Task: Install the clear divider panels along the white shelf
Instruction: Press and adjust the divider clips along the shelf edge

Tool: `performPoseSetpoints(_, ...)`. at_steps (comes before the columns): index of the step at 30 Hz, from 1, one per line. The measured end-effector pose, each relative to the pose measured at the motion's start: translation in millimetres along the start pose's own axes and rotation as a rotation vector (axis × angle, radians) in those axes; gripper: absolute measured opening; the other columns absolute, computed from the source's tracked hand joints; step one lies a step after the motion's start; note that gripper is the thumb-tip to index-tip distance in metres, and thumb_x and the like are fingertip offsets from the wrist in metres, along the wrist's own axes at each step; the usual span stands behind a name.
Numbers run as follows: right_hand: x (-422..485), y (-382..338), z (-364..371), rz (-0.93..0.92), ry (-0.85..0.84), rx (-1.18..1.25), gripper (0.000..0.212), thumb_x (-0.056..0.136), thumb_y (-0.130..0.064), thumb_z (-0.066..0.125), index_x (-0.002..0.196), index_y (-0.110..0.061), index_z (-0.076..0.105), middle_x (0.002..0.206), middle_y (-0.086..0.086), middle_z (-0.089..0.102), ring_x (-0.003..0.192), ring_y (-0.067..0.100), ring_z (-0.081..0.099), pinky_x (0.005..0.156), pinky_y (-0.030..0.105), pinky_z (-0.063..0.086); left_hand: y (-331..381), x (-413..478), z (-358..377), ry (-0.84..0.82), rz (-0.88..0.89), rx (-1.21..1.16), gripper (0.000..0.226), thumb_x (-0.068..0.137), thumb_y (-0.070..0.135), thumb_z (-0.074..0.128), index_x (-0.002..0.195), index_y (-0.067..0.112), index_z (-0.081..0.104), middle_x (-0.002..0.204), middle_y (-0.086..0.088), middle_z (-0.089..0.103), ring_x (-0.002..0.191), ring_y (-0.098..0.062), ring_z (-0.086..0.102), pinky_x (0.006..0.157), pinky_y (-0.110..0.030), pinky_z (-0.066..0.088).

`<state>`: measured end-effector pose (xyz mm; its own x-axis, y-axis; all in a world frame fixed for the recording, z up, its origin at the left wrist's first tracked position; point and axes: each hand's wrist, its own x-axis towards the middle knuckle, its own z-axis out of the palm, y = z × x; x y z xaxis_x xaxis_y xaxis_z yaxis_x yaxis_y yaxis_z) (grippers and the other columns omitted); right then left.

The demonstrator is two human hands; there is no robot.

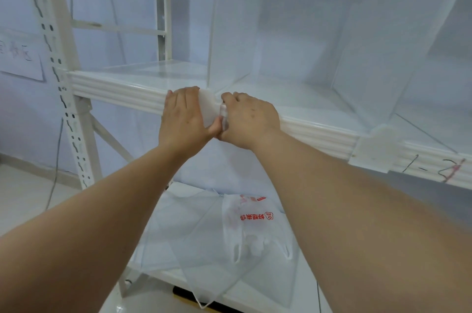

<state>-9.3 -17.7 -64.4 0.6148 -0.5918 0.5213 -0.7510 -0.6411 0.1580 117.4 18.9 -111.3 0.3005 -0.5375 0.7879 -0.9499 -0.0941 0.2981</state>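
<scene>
Left hand [182, 118] presses flat, right hand [249, 121] grips a translucent clip [208, 108] under the clear divider panel [235, 19] on white shelf [115, 88].

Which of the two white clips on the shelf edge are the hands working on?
The left clip, between the left hand and right hand; the right clip, by the handwritten marks, sits untouched.

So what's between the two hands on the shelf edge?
A translucent white clip at the foot of the upright clear divider panel; head view.
</scene>
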Motion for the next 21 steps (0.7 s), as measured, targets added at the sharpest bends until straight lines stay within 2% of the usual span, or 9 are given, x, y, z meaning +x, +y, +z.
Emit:
performPoseSetpoints(4, -4, 1, 6, -0.067, 0.146, -0.068, 0.053, 0.082, -0.042, 0.051, 0.128, -0.019, 0.042, 0.111, 0.003, 0.06, 0.099, 0.026, 0.06, 0.066, 0.03, 0.032, -2, 0, 3, 0.019, 0.052, 0.009, 0.071, 0.075, 0.049, 0.045, 0.116, -0.009, 0.052, 0.105, -0.021, 0.06, 0.103, -0.039, 0.056, 0.106, -0.05, 0.034)
performPoseSetpoints(7, -9, 4, 12, -0.107, 0.295, -0.122, 0.046, 0.075, -0.041, 0.062, 0.115, -0.017, 0.059, 0.093, 0.001, 0.068, 0.078, 0.025, 0.067, 0.057, 0.027, 0.032, -3, 0, 6, 0.05, 0.091, 0.036, 0.07, 0.075, 0.046, 0.046, 0.116, -0.011, 0.053, 0.104, -0.023, 0.06, 0.101, -0.041, 0.058, 0.103, -0.053, 0.037)
performPoseSetpoints(9, -9, 6, 19, -0.124, 0.355, -0.174, 0.043, 0.069, -0.044, 0.066, 0.103, -0.018, 0.066, 0.082, -0.001, 0.069, 0.064, 0.023, 0.066, 0.049, 0.024, 0.037, -4, 0, 6, 0.062, 0.103, 0.048, 0.07, 0.076, 0.046, 0.045, 0.117, -0.011, 0.052, 0.108, -0.023, 0.06, 0.103, -0.04, 0.058, 0.104, -0.053, 0.037)
performPoseSetpoints(11, -6, 7, 25, -0.13, 0.375, -0.191, 0.046, 0.066, -0.048, 0.067, 0.104, -0.021, 0.068, 0.079, -0.002, 0.07, 0.059, 0.022, 0.066, 0.047, 0.024, 0.042, -7, 0, 7, 0.084, 0.106, 0.046, 0.07, 0.076, 0.045, 0.046, 0.119, -0.01, 0.052, 0.113, -0.022, 0.06, 0.107, -0.039, 0.057, 0.105, -0.051, 0.036)
performPoseSetpoints(15, -2, 0, 23, -0.046, 0.331, -0.198, 0.053, 0.057, -0.061, 0.066, 0.103, -0.035, 0.07, 0.071, -0.005, 0.067, 0.047, 0.017, 0.062, 0.043, 0.02, 0.04, -12, 1, 8, 0.121, 0.125, -0.006, 0.069, 0.076, 0.038, 0.053, 0.123, -0.011, 0.051, 0.117, -0.024, 0.059, 0.111, -0.039, 0.056, 0.101, -0.05, 0.042)
performPoseSetpoints(18, -3, -5, 17, -0.001, 0.269, -0.203, 0.059, 0.06, -0.066, 0.063, 0.111, -0.036, 0.065, 0.079, 0.0, 0.067, 0.054, 0.02, 0.065, 0.048, 0.023, 0.038, -16, 1, 8, 0.108, 0.135, -0.015, 0.069, 0.077, 0.038, 0.053, 0.126, -0.01, 0.049, 0.116, -0.023, 0.059, 0.109, -0.038, 0.057, 0.102, -0.049, 0.042)
performPoseSetpoints(21, -3, -5, 11, -0.012, 0.163, -0.186, 0.065, 0.079, -0.062, 0.055, 0.137, -0.036, 0.042, 0.114, 0.007, 0.058, 0.087, 0.027, 0.064, 0.064, 0.031, 0.033, -20, 3, 11, 0.124, 0.138, -0.002, 0.069, 0.081, 0.04, 0.052, 0.128, -0.009, 0.047, 0.116, -0.021, 0.058, 0.108, -0.037, 0.056, 0.103, -0.044, 0.04)
